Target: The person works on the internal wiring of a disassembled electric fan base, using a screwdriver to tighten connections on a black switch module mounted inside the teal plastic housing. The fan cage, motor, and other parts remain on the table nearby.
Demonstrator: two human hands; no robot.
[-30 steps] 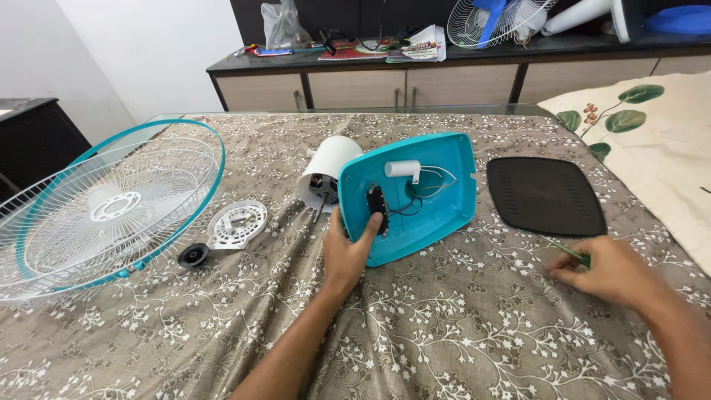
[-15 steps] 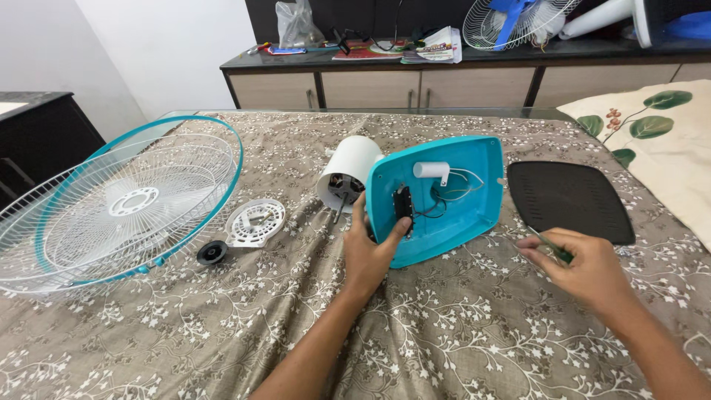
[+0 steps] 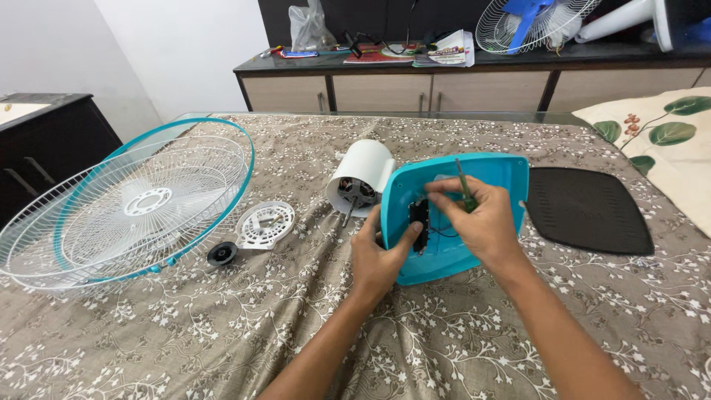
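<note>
A teal fan base shell (image 3: 498, 176) lies open side up on the patterned tablecloth. My left hand (image 3: 379, 255) grips its near left edge, thumb on a black switch block (image 3: 419, 219) inside. My right hand (image 3: 478, 222) hovers over the shell's middle and holds a green-handled screwdriver (image 3: 464, 189), tip pointing down into the shell. A white fan motor housing (image 3: 364, 175) with its shaft lies just left of the shell.
A white and teal fan grille (image 3: 126, 207) rests at the left. A white round plate (image 3: 265, 224) and a black knob (image 3: 221, 253) lie beside it. A black base cover (image 3: 589, 210) lies right. A cabinet with another fan (image 3: 529, 22) stands behind.
My right hand came in from the tablecloth at the right, carrying the screwdriver, and now sits over the teal shell. My left hand has kept its grip.
</note>
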